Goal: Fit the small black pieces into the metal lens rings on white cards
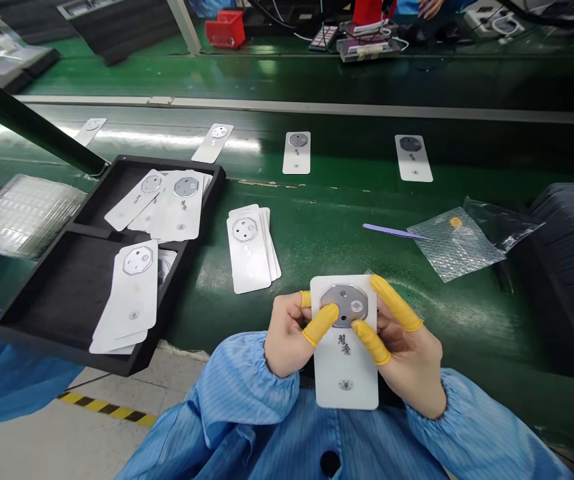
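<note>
A white rectangular panel (345, 373) with rounded corners is held upright in front of my body. It carries a grey octagonal plate with small round holes, dark characters below and a small round mark near the bottom. My left hand (291, 333) grips its left edge, the thumb pressed on the octagonal plate. My right hand (407, 340) holds the right edge, its thumb at the plate's lower right and its index finger along the top corner. Yellow finger cots cover several fingertips. A stack of similar panels (249, 257) lies on the green surface to the left.
A black divided tray (41, 293) at left holds several panels. More panels (297, 153) lie spaced along the green belt (351, 143). Purple tweezers (391, 231) touch a bubble-wrap bag (459, 243) at right. Dark stacked trays (571, 267) stand far right; clear plastic trays (27, 213) far left.
</note>
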{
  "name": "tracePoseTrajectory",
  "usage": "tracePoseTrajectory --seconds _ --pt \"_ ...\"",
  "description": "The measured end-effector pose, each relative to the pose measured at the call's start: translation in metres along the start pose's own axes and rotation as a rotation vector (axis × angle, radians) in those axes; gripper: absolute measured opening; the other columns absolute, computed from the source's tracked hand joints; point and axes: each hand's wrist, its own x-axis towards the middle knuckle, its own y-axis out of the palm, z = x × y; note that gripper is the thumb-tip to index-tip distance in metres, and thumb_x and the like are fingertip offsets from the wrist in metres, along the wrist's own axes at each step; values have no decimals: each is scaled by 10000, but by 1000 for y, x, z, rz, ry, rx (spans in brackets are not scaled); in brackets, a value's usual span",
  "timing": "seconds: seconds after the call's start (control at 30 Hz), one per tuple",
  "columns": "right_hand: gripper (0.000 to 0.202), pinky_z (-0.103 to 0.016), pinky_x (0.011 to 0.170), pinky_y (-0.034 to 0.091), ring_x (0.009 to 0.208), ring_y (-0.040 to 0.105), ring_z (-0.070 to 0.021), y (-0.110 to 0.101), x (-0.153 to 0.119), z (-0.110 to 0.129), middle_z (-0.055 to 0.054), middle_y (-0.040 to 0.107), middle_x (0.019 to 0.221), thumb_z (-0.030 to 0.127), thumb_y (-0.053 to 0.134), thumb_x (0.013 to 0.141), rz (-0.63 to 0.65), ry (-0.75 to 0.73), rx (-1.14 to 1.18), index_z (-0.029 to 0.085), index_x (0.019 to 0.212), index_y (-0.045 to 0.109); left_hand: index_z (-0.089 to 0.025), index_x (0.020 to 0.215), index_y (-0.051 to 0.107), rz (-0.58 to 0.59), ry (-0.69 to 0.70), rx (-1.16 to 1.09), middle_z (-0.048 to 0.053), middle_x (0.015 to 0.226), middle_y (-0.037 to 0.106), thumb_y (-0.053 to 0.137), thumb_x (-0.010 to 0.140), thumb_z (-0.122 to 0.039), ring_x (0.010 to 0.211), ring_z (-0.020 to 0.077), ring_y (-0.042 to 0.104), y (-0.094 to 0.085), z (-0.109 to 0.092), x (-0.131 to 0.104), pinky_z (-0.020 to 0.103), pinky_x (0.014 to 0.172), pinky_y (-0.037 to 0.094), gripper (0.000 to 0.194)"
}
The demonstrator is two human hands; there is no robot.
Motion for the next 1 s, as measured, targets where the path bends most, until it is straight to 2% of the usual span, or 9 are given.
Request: tracePoseTrajectory --seconds 0.17,0.37,0.5,0.6,0.67,0.73,0.8,0.87,1.0 --pt "551 -365 596 653 716 725 -225 -1 2 -4 -46 737 938 237 650 845 12 8 0 313 1358 463 -123 773 700 108 -72 -72 64 642 705 698 770 -458 533 144 629 -8 3 4 235 505 515 335" --pt "547 -372 800 627 991 692 -241 9 19 -11 -108 685 1140 257 547 913 426 71 26 247 1427 360 -93 699 688 -112 -59 147 77 520 659 672 682 -641 413 149 571 -23 8 9 240 393 448 548" --pt "568 -406 878 591 1094 645 -225 11 44 -17 -107 601 1284 277 496 934 542 -35 -81 266 1459 278 -103 695 688 -222 -23 320 104 600 696 658 643 -673 554 229 654 -53 -4 32 305 488 513 574" --pt "581 -438 954 539 1137 611 -225 -4 94 -30 -79 575 1315 296 552 892 440 -33 -357 272 1430 334 -141 720 676 -407 30 510 98 719 716 719 628 -545 777 289 675 -93 -21 60 323 618 516 416" --pt "575 -443 1007 487 1139 597 -233 -25 145 -45 -79 583 1290 251 606 843 271 114 -566 232 1382 407 -167 794 667 -561 56 623 100 813 715 724 642 -467 986 354 627 -119 -27 79 377 760 497 342" --pt "563 -496 1036 428 1191 545 -286 -52 201 -63 -159 550 1297 232 604 844 99 231 -717 128 1364 416 -175 952 655 -678 53 725 119 931 705 696 675 -435 1100 401 565 -139 -25 94 470 885 440 382" --pt "540 -529 1028 406 1198 522 -307 -77 251 -80 -183 536 1284 249 615 852 -50 369 -844 88 1334 431 -138 1108 614 -763 97 924 174 1101 660 637 724 -421 1151 418 528 -150 -15 102 534 965 378 477" --pt "452 -524 988 432 1174 527 -276 -93 288 -95 -128 518 1299 306 597 881 -167 494 -927 148 1287 476 -59 1212 558 -813 227 1138 239 1255 565 563 769 -406 1203 411 489 -154 -3 105 539 1024 337 563" --pt "383 -468 912 493 1103 561 -238 -109 318 -120 -99 540 1258 338 594 889 -216 633 -963 168 1225 523 -19 1298 489 -851 418 1194 253 1328 496 499 815 -376 1266 369 442 -152 7 103 496 1073 324 601"
